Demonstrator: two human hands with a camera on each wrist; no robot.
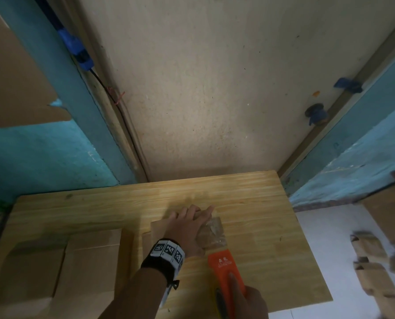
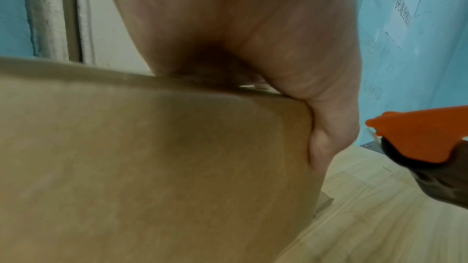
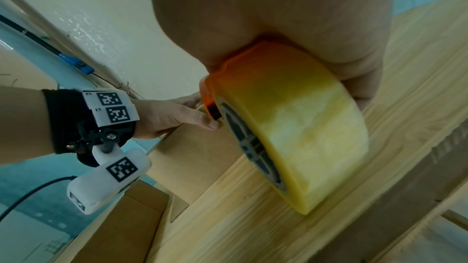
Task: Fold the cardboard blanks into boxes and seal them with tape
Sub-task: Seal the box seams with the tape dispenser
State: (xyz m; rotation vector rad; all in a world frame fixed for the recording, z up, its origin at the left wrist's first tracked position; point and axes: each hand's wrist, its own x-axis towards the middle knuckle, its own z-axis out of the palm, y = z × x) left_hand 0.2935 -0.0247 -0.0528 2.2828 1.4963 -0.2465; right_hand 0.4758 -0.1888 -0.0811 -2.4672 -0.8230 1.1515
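The wooden surface (image 1: 249,199) butted against a pale wall at its far edge, with teal walls close on both sides. Its far half and right part lay bare. Flat cardboard blanks (image 1: 86,261) covered the near left corner and overlapped one another, reaching out past the left edge.

The box (image 1: 158,229) being worked stood on the surface a little left of its middle, just beside the blanks. The left hand (image 1: 187,226) lay on top of it, fingers (image 1: 209,211) stretched out nearly straight toward the far edge and pressing the top down, while the thumb (image 3: 200,120) hooked over the box's near upper edge. A strip of clear tape (image 1: 211,232) ran from under that hand toward the near edge, its long axis roughly in line with the forearm, and met the mouth of the orange tape dispenser (image 1: 224,268).

The right hand (image 1: 247,302) gripped the dispenser near the surface's near edge, fingers curled firmly round its body and the yellowish tape roll (image 3: 298,127). The roll stood on edge just above the wood, its axle lying level and across the line of the tape. The dispenser's nose pointed at the box.

More folded cardboard (image 1: 371,272) lay off the surface past its right edge, blurred.
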